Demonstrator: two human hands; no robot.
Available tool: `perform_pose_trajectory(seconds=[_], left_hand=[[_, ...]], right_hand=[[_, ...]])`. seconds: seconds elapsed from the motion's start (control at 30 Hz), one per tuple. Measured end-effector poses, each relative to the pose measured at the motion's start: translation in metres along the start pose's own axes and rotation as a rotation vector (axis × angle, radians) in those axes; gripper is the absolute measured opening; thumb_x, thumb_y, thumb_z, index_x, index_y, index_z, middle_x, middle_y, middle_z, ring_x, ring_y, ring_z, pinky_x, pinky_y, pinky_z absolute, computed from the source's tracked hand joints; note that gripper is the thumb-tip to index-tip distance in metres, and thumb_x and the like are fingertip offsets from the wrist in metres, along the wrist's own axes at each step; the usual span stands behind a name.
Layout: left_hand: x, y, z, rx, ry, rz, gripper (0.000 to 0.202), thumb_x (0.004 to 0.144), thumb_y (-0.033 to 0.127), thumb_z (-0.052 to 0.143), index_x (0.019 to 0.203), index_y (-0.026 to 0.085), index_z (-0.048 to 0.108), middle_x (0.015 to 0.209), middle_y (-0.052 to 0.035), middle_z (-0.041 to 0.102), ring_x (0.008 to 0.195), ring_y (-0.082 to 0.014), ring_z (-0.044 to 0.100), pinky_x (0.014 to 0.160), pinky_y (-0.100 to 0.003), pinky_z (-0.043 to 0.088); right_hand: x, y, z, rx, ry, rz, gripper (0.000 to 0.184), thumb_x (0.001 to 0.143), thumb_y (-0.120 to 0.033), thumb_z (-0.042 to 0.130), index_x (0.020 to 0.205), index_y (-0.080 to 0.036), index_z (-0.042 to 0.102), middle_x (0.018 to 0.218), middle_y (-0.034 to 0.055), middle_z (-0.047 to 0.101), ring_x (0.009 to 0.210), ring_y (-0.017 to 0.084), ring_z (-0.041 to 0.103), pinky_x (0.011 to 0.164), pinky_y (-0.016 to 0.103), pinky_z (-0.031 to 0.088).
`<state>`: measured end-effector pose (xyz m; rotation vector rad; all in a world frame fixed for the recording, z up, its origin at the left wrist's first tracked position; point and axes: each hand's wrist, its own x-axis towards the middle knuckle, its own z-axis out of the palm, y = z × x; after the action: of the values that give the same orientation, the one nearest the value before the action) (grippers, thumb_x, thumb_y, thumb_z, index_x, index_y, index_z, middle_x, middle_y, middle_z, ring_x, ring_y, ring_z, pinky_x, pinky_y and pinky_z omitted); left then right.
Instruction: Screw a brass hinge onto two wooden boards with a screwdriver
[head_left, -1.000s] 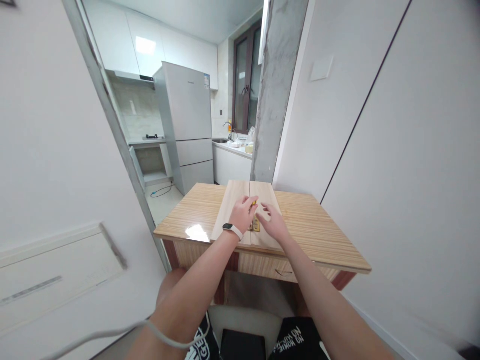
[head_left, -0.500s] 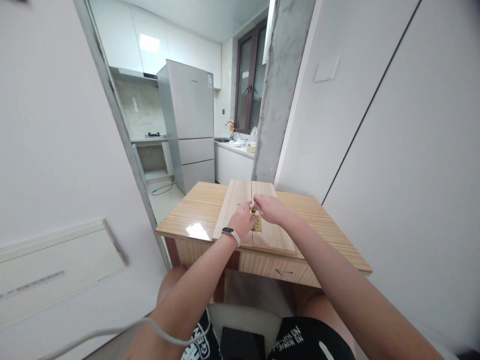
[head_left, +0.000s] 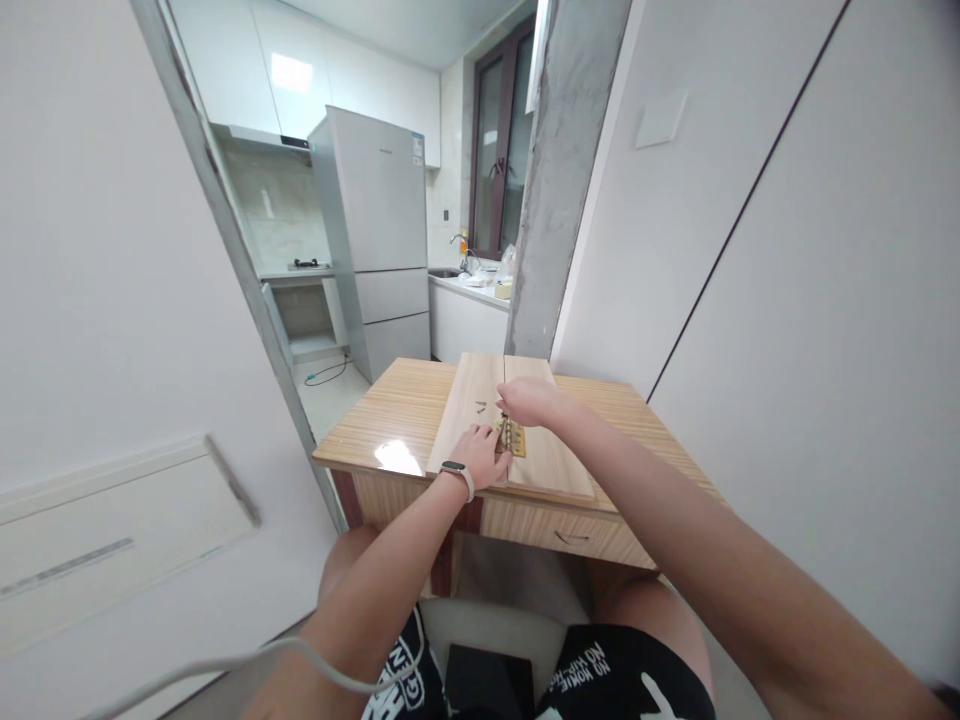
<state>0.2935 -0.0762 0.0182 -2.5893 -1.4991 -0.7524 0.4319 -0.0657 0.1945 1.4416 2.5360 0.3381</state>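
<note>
1. A person sits at a wooden table (head_left: 382, 420), seen from their own head, with both bare arms stretched forward.
2. Two pale boards lie side by side on the table, a left board (head_left: 466, 400) and a right board (head_left: 551, 465), their long edges touching.
3. A small brass hinge (head_left: 512, 438) lies across the seam between the boards, towards the near end.
4. The left hand (head_left: 482, 456), with a white band (head_left: 455, 470) on its wrist, rests palm down on the left board. Its fingers lie spread flat and reach the hinge's edge.
5. The right hand (head_left: 525, 401) hovers just above and behind the hinge, fingers curled inward. I cannot tell whether it grips anything.
6. A few small dark screws (head_left: 480, 406) lie loose on the left board, near the right hand.
7. Beyond the table stand a grey pillar (head_left: 562, 180) and a tall fridge (head_left: 379, 240).
</note>
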Motion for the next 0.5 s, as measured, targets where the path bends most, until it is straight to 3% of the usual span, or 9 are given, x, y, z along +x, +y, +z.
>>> perform_pose_trajectory(seconds=[0.1, 0.33, 0.5], left_hand=[[-0.0016, 0.0018, -0.003, 0.006, 0.005, 0.004, 0.037, 0.098, 0.049, 0.052, 0.113, 0.018, 0.065, 0.118, -0.014, 0.065, 0.115, -0.0308, 0.054, 0.103, -0.045, 0.044], [-0.0036, 0.0045, -0.006, -0.003, 0.029, 0.015, 0.036, 0.098, 0.048, 0.053, 0.111, 0.017, 0.066, 0.116, -0.0137, 0.066, 0.114, -0.0305, 0.054, 0.103, -0.045, 0.043], [-0.0038, 0.003, -0.003, -0.037, 0.055, -0.009, 0.035, 0.095, 0.048, 0.058, 0.111, 0.018, 0.067, 0.115, -0.0135, 0.067, 0.114, -0.0307, 0.055, 0.105, -0.045, 0.043]], right_hand=[[0.0025, -0.0027, -0.0035, -0.011, 0.042, 0.011, 0.041, 0.105, -0.039, 0.046, 0.116, -0.009, 0.072, 0.114, 0.0241, 0.075, 0.11, 0.031, 0.072, 0.089, 0.034, 0.053], [0.0092, -0.0094, -0.0104, 0.0, -0.029, 0.068, 0.035, 0.102, -0.035, 0.054, 0.113, -0.008, 0.075, 0.116, 0.0258, 0.074, 0.107, 0.03, 0.073, 0.087, 0.032, 0.053], [0.0065, -0.0081, -0.0058, -0.081, 0.024, -0.033, 0.035, 0.102, -0.036, 0.054, 0.122, -0.012, 0.071, 0.114, 0.0219, 0.073, 0.104, 0.031, 0.073, 0.083, 0.036, 0.054]])
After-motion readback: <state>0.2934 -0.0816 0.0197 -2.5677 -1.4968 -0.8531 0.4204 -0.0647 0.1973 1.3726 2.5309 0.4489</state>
